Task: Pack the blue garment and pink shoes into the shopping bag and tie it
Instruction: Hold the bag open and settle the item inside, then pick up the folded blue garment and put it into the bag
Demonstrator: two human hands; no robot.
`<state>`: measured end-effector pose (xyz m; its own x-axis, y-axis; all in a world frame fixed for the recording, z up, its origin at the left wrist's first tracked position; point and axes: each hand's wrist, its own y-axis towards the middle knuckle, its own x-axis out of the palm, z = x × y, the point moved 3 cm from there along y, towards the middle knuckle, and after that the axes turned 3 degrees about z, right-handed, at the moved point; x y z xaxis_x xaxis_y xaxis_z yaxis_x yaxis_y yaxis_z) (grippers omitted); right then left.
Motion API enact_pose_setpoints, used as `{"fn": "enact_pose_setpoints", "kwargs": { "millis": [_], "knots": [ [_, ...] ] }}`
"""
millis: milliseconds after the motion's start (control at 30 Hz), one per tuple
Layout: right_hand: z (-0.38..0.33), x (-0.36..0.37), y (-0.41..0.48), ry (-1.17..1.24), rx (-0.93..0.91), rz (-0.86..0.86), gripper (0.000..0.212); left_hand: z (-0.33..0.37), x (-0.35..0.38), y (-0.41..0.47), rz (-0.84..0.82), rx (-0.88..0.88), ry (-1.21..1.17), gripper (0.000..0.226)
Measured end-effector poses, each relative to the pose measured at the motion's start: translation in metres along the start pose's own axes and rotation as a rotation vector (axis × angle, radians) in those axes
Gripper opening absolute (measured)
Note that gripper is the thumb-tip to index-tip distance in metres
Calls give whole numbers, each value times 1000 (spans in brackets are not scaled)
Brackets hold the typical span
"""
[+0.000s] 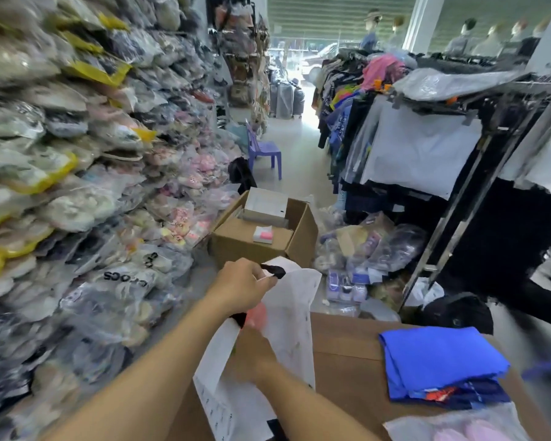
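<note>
Head camera footage is blurred by motion, yet the main things can be made out. A white shopping bag (287, 316) is held up over a brown cardboard surface (347, 361). Its upper edge is pinched by the left hand (240, 286), whose fingers are closed together on the plastic beside a dark patch at the rim. The right hand (252, 361) is seen through the thin plastic, reaching into the bag; whether its fingers are apart or together cannot be told. A pink-red shape shows through the bag just above that hand, too blurred to be identified.

The blue garment (439, 361) is lying folded on the cardboard surface, to the right of the bag and apart from it. At the lower right corner, something pale pink inside a clear plastic wrapper (452, 428) is seen, only partly in view. An open cardboard box (264, 230) is seen beyond the bag.
</note>
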<state>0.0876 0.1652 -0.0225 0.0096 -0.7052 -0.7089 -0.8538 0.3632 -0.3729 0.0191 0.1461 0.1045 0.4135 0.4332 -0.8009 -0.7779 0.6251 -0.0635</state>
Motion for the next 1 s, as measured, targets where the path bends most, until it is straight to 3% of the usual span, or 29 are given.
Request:
{"fn": "enact_pose_setpoints", "kwargs": {
  "millis": [133,233,367,467,567,633,733,833,1000],
  "knots": [
    [-5,-1,14,224,-17,67,52,-2,-1,-1,32,3,-20,41],
    [-4,-5,10,167,-97,-5,61,-3,3,3,65,-8,-29,48],
    [15,-37,-9,172,-112,76,25,11,22,12,92,-28,119,50],
    [36,-70,-37,181,-187,200,20,24,39,21,114,4,268,50],
    [75,-110,-75,220,-187,427,18,29,54,29,129,25,351,49],
    [115,-136,-97,255,-94,591,16,27,61,34,149,22,386,52],
    [197,-160,-117,315,293,753,23,27,69,40,166,45,412,54],
    [275,-154,-124,314,708,670,55,33,78,41,146,68,436,55],
    [322,-137,-114,394,890,611,74,37,91,38,167,98,505,54]
  ]
}}
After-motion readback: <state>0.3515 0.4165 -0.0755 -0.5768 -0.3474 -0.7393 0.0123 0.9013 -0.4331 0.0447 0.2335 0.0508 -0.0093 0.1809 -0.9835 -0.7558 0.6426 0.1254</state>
